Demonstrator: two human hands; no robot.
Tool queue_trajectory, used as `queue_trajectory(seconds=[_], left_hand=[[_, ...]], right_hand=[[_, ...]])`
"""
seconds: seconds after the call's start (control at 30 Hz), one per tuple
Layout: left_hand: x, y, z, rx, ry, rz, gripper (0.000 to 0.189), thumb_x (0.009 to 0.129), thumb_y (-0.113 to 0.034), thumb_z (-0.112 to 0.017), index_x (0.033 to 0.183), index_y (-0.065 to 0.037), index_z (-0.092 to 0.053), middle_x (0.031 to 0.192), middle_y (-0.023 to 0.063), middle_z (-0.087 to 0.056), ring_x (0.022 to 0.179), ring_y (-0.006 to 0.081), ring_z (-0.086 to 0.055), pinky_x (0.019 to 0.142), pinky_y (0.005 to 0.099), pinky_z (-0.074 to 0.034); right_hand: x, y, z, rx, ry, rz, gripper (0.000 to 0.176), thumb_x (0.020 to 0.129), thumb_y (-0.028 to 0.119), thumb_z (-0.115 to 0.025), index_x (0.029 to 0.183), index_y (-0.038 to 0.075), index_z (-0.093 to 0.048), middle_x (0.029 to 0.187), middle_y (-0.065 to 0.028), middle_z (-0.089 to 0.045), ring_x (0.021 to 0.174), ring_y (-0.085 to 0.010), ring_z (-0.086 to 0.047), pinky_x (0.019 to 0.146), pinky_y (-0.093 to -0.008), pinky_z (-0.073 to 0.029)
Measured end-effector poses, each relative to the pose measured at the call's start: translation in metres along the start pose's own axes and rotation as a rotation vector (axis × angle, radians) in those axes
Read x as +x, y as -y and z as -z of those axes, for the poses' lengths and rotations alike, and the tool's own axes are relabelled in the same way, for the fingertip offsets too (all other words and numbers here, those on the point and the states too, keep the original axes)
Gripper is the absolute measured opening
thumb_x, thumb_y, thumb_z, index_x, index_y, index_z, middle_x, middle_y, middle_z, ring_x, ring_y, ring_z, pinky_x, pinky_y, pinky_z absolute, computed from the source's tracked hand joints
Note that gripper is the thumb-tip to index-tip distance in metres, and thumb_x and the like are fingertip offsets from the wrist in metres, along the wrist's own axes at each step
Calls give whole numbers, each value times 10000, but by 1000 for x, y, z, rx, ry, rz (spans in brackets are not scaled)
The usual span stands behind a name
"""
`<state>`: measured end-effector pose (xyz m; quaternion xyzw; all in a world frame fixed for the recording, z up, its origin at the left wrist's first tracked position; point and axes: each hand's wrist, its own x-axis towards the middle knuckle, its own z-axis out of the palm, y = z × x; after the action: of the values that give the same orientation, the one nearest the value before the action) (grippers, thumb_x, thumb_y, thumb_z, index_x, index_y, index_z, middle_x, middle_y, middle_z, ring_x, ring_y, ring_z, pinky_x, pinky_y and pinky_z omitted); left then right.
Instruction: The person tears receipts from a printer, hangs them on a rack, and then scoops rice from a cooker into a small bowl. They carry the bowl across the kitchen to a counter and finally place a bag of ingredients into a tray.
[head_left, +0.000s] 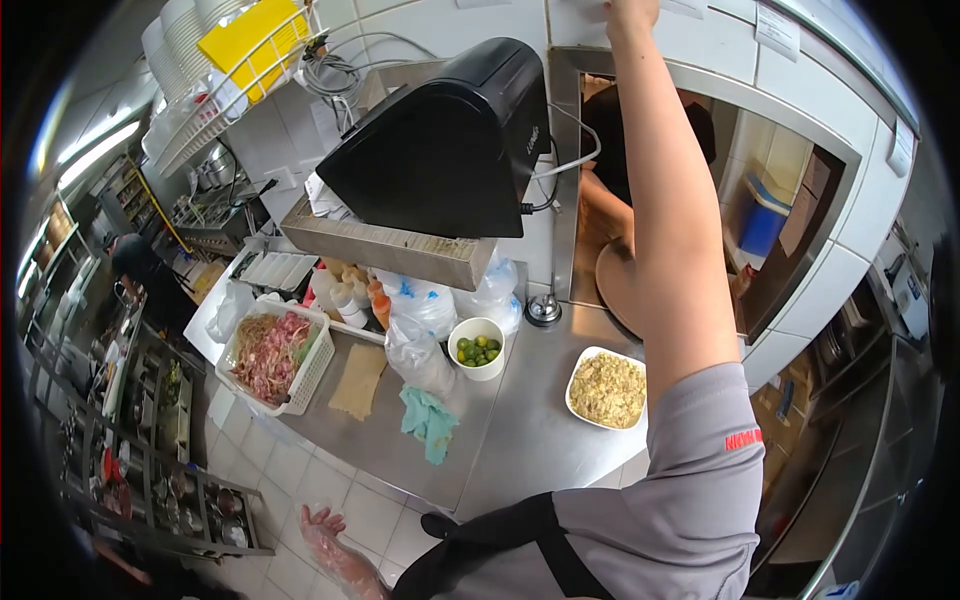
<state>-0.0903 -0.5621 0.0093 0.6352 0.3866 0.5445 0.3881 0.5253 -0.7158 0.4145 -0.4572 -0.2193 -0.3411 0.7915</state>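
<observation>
My right arm stretches up across the view to the tiled wall, where my right hand (632, 14) is cut off by the top edge, its fingers hidden. Low on the left, my left hand (323, 530) wears a clear plastic glove, holds nothing and has its fingers apart above the floor. On the steel counter (515, 440), a white bowl of chopped yellowish food (607, 390) stands beside my right sleeve. A white tub of green citrus fruits (477, 349) is left of it, near a teal cloth (428, 424).
A black machine (430, 140) sits on a raised shelf (390, 245). A white basket of reddish food (273, 355) is at the counter's left. Behind the wall opening, a person (608, 205) has an arm near a round brown tray (618, 285). Another person (140, 270) stands far left.
</observation>
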Motion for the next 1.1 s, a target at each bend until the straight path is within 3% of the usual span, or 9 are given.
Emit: queue_trajectory(seconds=[0.13,0.47,0.67,0.7,0.73,0.83,0.93,1.0,1.1], left_hand=[[-3,-8,-7,-8,3,-5,561,903,-417,-317,1236,30,-374,929,121,-510,765,163,-501,679,285,-404],[-7,-19,-19,-24,14,-23,554,896,-415,-336,1235,21,-382,936,113,-506,764,159,-499,675,283,-397],[-11,-6,-19,-12,23,-19,553,894,-415,-333,1238,16,-379,936,121,-505,755,158,-496,674,281,-398],[-11,-6,-21,-21,52,-26,553,894,-415,-333,1238,16,-379,936,121,-505,755,158,-496,674,281,-398],[-10,-7,-23,13,52,-24,535,904,-406,-320,1243,3,-384,942,113,-511,751,151,-497,669,277,-399],[-7,-10,-29,35,79,-42,520,912,-400,-308,1248,-12,-389,948,106,-515,746,144,-495,667,273,-399],[-5,-22,-39,33,111,-30,526,910,-409,-305,1249,-15,-389,946,110,-513,743,147,-493,670,274,-398],[-3,-26,-43,49,143,-8,531,909,-414,-302,1249,-15,-389,945,112,-513,741,148,-492,671,274,-398],[1,-20,-49,33,169,-24,534,912,-411,-293,1255,-10,-375,945,115,-512,744,153,-498,668,275,-399]], right_hand=[[-27,-22,-8,227,87,-153,84,707,40,-594,746,-10,-539,627,-86,-532,546,-196,-543,432,-300,-463],[-1,5,-60,-19,265,-199,89,680,-59,-588,623,-107,-540,556,-186,-534,443,-281,-557,364,-346,-483],[17,7,-64,-870,218,122,173,654,95,-650,531,-17,-604,505,-114,-588,517,-197,-613,566,-290,-500],[15,4,-61,-786,207,79,148,634,106,-664,569,-17,-616,564,-140,-606,590,-250,-625,601,-324,-500],[7,-3,-54,-771,27,346,181,639,116,-656,692,-51,-608,704,-199,-622,711,-293,-625,683,-352,-486],[-36,48,-11,-588,-14,328,350,662,144,-646,918,-68,-538,947,-256,-567,925,-342,-550,794,-398,-433],[-24,58,26,-693,-609,359,725,637,303,-724,1186,49,-325,1147,-229,-360,1090,-388,-344,896,-487,-314],[-6,55,46,-701,-622,175,787,615,340,-742,1208,54,-311,1176,-239,-355,1107,-383,-349,901,-495,-311],[15,42,62,-708,-572,239,776,624,258,-731,1223,52,-282,1131,-244,-414,1087,-390,-388,912,-486,-308]])
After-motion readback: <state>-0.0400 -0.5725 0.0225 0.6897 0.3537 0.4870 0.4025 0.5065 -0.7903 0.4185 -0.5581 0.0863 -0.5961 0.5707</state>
